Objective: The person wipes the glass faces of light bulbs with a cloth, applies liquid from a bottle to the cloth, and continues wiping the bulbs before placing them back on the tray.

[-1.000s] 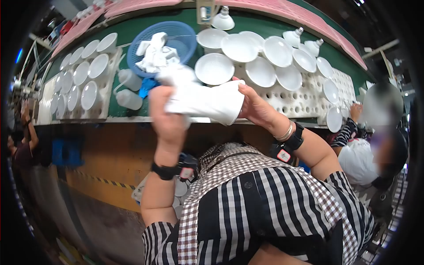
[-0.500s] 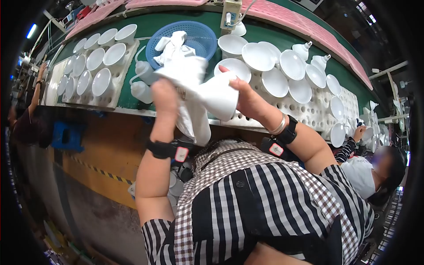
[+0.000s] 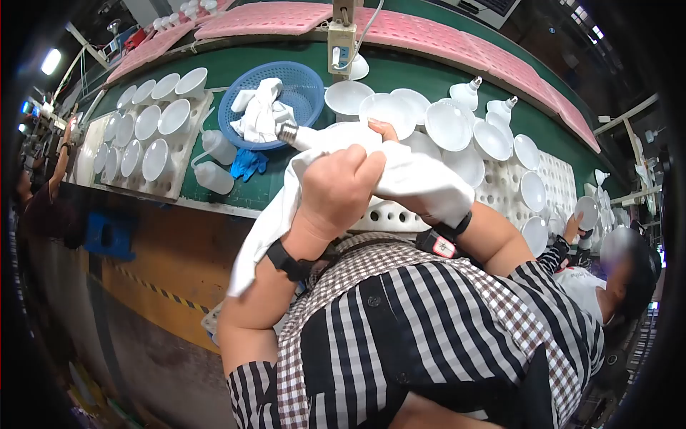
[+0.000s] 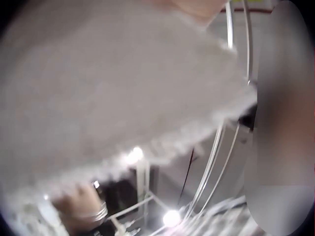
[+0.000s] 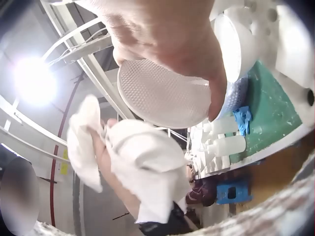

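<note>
Gripping a white lamp [image 3: 321,137] by its wide end, my right hand [image 5: 162,34] has its fingers curled round the rim of the textured cover, with the screw base pointing to the left. The lamp is raised near the front edge of the desk [image 3: 214,63]. My left hand [image 3: 336,187] has its fingers clenched on a white cloth [image 3: 268,229], which hangs over my left wrist and drapes across my right forearm.

Just beyond, a round blue basket [image 3: 311,96] holds a heap of crumpled white cloths [image 3: 264,114]. Beside it stand two whitish bottles [image 3: 214,177] with thin spouts; I cannot tell what is in them. A crumpled blue item [image 3: 249,163] lies near them.

To the left, a white holed board [image 3: 187,143] carries rows of white lamps, wide faces up. To the right, more lamps crowd over another holed board [image 3: 493,187], many holes showing, and a couple nearby have their screw bases up. Pink holed trays [image 3: 264,20] line the back.
</note>
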A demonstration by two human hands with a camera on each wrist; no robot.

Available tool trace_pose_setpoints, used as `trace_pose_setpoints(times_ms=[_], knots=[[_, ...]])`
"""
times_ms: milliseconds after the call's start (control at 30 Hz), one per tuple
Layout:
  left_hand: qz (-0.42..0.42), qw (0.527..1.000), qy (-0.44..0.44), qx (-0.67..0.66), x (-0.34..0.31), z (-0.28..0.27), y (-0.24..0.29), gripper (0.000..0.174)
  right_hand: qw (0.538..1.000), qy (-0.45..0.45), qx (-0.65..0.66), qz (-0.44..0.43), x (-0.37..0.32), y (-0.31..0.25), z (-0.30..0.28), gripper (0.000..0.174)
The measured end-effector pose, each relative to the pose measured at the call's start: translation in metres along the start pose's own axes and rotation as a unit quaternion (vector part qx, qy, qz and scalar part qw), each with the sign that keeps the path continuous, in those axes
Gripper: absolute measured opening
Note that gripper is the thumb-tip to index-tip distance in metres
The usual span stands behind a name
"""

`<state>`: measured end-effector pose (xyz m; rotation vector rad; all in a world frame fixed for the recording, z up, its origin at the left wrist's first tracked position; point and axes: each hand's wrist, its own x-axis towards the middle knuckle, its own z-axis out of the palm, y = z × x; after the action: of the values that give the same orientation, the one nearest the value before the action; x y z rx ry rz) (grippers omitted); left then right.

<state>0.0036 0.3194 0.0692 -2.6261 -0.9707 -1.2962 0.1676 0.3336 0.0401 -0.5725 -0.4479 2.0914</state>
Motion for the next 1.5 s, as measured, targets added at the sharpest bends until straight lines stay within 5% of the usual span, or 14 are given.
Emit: trace_pose_setpoints(times_ms=[67, 233, 333, 433, 500, 533, 633, 733, 767, 933, 1167, 1367, 1433, 1500], knots=[[0.075, 0.993, 0.062, -0.058, -0.020, 0.019, -0.021, 0.029, 1.000, 0.003, -0.026, -0.012, -0.016, -0.012, 0.005, 0.062], [-0.118, 0.988, 0.094, -0.024, -0.071, 0.026, -0.083, 0.022, 0.997, -0.070, -0.013, -0.032, -0.027, -0.053, -0.009, 0.078], [-0.462, 0.863, 0.193, -0.064, -0.075, 0.000, -0.111, 0.027, 0.983, -0.022, -0.136, -0.121, -0.031, -0.047, -0.013, 0.095], [-0.515, 0.738, 0.320, -0.296, -0.039, -0.009, -0.107, 0.028, 0.975, -0.044, -0.179, -0.128, -0.033, -0.056, -0.036, 0.112], [-0.442, 0.741, 0.283, -0.419, -0.034, -0.060, -0.054, 0.029, 0.956, -0.066, -0.239, -0.155, -0.052, -0.028, -0.017, 0.114], [-0.356, 0.847, 0.234, -0.317, -0.037, -0.062, -0.046, 0.031, 0.946, -0.077, -0.269, -0.163, -0.058, -0.027, -0.021, 0.117], [-0.306, 0.774, 0.283, -0.478, 0.008, -0.059, 0.023, 0.030, 0.941, -0.082, -0.281, -0.168, -0.048, -0.019, -0.029, 0.113], [-0.049, 0.972, 0.064, -0.222, 0.008, -0.014, 0.052, 0.041, 0.945, -0.056, -0.265, -0.184, -0.049, -0.010, -0.029, 0.092], [0.053, 0.996, -0.065, -0.016, 0.025, -0.002, 0.062, 0.054, 0.699, -0.084, -0.599, -0.381, -0.043, -0.010, -0.061, 0.063], [0.066, 0.998, 0.021, -0.015, 0.027, 0.027, 0.045, 0.048, 0.922, -0.073, -0.228, -0.303, -0.047, 0.007, -0.050, 0.036], [-0.160, 0.975, -0.121, 0.096, 0.040, 0.006, 0.033, 0.022, 0.897, -0.090, -0.336, -0.271, -0.060, -0.014, -0.009, 0.071], [-0.104, 0.983, -0.036, 0.147, 0.005, -0.011, -0.037, 0.025, 0.890, -0.079, -0.411, -0.181, -0.065, -0.025, -0.019, 0.104], [-0.363, 0.928, -0.013, 0.086, -0.001, -0.036, -0.055, 0.028, 0.904, -0.088, -0.361, -0.211, -0.070, -0.033, -0.019, 0.110], [-0.400, 0.900, -0.019, 0.171, -0.030, -0.044, -0.099, 0.030, 0.947, -0.115, -0.243, -0.173, -0.074, -0.041, -0.031, 0.120]])
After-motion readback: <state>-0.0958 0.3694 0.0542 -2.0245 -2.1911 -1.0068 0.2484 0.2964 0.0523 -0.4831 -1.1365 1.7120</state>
